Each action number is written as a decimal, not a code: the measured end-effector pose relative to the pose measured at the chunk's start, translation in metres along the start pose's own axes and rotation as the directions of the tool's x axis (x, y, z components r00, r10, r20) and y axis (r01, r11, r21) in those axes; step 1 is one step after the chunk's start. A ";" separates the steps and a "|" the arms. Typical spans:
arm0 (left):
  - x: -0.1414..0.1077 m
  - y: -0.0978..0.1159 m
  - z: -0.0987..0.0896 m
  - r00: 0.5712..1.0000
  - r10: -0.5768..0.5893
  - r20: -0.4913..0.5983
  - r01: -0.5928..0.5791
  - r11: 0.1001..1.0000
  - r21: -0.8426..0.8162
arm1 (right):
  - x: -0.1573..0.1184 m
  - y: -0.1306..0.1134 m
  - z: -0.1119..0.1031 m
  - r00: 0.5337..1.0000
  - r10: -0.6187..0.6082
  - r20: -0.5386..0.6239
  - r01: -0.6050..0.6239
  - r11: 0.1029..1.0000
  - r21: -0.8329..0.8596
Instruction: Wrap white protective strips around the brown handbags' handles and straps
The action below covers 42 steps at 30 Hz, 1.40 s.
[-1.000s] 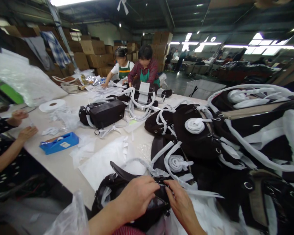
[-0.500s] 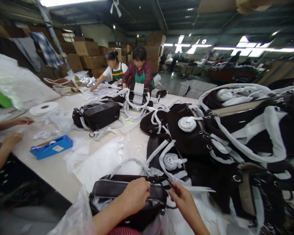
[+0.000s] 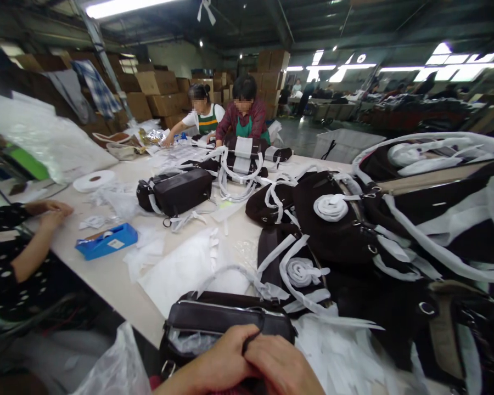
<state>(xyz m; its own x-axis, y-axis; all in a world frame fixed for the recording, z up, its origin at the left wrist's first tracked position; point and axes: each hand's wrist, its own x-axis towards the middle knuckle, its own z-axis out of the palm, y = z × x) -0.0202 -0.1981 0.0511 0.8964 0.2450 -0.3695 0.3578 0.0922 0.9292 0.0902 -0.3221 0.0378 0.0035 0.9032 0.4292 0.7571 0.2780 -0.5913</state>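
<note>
Co-worker's hands (image 3: 51,213): far left of the near bag (image 3: 218,320), close together by the table edge; grip not discernible.
White roll (image 3: 94,186): well left of and beyond the near bag, lying flat.
Tape dispenser (image 3: 102,248): left of and beyond the near bag, apart from the person's hands.
Clear film (image 3: 121,367): left of the near bag, on the person's side. Hazard: a sweeping forearm could drag it.
White sheet (image 3: 177,271): just beyond the near bag. Hazard: it may crease if the near bag is pushed forward.
Near bag: landmark, in front of the person, partly covered by both hands. A gap exposes translucent wrapping (image 3: 193,340). Hazard: loose wrapping could snag on metal fittings.
Left hand (image 3: 230,354): at the near bag's front, fingers bent; fingertips hidden, so grip cannot be told.
Right hand (image 3: 275,359): at the near bag's front, overlapping the left hand in view; fingers curled, any held part hidden. Hazard: crowded fingers could let a small part slip.
Neighbouring bag (image 3: 270,241): beyond the near bag, slightly right. Hazard: its strap tails could tangle with the near bag's handle.
Loose strips (image 3: 337,356): just right of the near bag. Hazard: turning the near bag could trap one underneath.
</note>
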 end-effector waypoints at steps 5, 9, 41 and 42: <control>0.005 0.000 0.008 0.993 0.000 -0.119 -0.027 0.974 -0.224 | -0.051 0.047 -0.010 0.943 0.326 -0.065 -0.328 0.945 -0.009; 0.004 0.012 0.014 0.997 -0.001 -0.073 -0.009 0.992 -0.125 | -0.056 0.081 0.011 0.919 0.390 0.055 -0.384 0.919 -0.088; -0.107 -0.016 -0.092 0.753 0.531 -0.388 -0.190 0.740 0.645 | 0.117 -0.020 0.040 0.905 0.312 0.290 -0.425 0.697 0.578; -0.108 -0.020 -0.089 0.779 0.545 -0.311 -0.202 0.687 0.698 | 0.114 -0.019 0.038 0.914 0.309 0.264 -0.406 0.718 0.565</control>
<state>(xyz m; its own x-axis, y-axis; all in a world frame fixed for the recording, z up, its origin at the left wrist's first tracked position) -0.1471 -0.1407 0.0726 0.8118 0.5409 0.2199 0.2478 -0.6601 0.7091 0.0514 -0.2113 0.0717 0.0648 0.9975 0.0292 0.1736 0.0175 -0.9847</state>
